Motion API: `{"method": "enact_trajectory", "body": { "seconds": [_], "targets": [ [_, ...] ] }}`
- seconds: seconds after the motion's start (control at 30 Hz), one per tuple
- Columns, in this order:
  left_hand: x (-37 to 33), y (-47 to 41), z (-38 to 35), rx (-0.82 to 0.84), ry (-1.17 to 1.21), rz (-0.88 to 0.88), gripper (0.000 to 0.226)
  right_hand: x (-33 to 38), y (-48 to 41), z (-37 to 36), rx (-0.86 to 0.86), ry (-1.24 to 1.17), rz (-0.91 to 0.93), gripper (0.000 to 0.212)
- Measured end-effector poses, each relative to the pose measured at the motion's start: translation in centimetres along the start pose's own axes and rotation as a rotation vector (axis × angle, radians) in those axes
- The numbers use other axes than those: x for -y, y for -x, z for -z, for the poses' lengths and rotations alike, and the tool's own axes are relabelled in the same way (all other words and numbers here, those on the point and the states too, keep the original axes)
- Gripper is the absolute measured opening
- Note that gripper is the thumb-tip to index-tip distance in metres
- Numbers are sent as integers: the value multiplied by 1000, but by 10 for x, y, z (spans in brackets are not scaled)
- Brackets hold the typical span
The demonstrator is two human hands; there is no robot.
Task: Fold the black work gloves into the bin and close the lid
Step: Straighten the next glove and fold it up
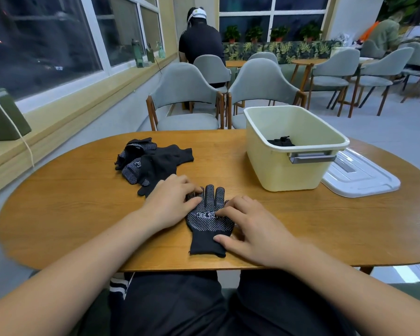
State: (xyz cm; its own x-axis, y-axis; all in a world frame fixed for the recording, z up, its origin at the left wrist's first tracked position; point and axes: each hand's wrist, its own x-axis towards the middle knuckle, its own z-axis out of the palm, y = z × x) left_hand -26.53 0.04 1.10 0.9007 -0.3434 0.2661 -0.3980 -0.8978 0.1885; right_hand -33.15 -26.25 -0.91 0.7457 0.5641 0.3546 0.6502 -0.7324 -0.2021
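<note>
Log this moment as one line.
glove: flat on table | left hand: rests on its fingers | right hand: touches palm and cuff | glove pile: unfolded | bin: open | lid: beside bin

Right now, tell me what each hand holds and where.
Nothing gripped. Left hand presses the glove at its fingers; right hand, its palm and cuff.

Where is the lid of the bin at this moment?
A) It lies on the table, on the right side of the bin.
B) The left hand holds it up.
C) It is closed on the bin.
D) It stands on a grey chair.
A: the white lid lies flat on the table, just right of the bin, which stands open.
</note>
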Motion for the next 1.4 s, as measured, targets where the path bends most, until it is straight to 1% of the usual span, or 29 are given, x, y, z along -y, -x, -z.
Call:
{"method": "enact_trajectory", "body": {
  "seconds": [0.13, 0.3, 0.47, 0.67, 0.77, 0.97, 1.1, 1.27, 1.4],
  "targets": [
    [-1, 7, -1, 2, -59, -21, 44, 1, 1, 0, 1, 11, -3, 55],
    [5, 1, 3, 2, -27, 11, 42, 2, 0, 1, 0, 12, -15, 57],
    [21, -13, 17, -57, 21, 86, 32, 4, 0, 2, 3, -4, -24, 57],
    [49, -38, 34, -175, -21, 195, 20, 6, 2, 1, -19, -39, -32, 55],
    [65, -53, 37, -203, -32, 231, 17, 5, 2, 1, -22, -41, -34, 54],
    [77, -85, 35, -155, -102, 234, 13, 6, 0, 1, -6, -42, -49, 55],
    [68, -104, 33, -98, -123, 258, 27, 5, -1, 2, -12, -47, -42, 54],
    [59, -114, 33, 75, -138, 319, 35, 5, -2, 1, -15, -59, -41, 53],
    [59, -109, 40, 64, -80, 337, 45, 4, -1, 1, -11, -56, -42, 53]
  ]
}}
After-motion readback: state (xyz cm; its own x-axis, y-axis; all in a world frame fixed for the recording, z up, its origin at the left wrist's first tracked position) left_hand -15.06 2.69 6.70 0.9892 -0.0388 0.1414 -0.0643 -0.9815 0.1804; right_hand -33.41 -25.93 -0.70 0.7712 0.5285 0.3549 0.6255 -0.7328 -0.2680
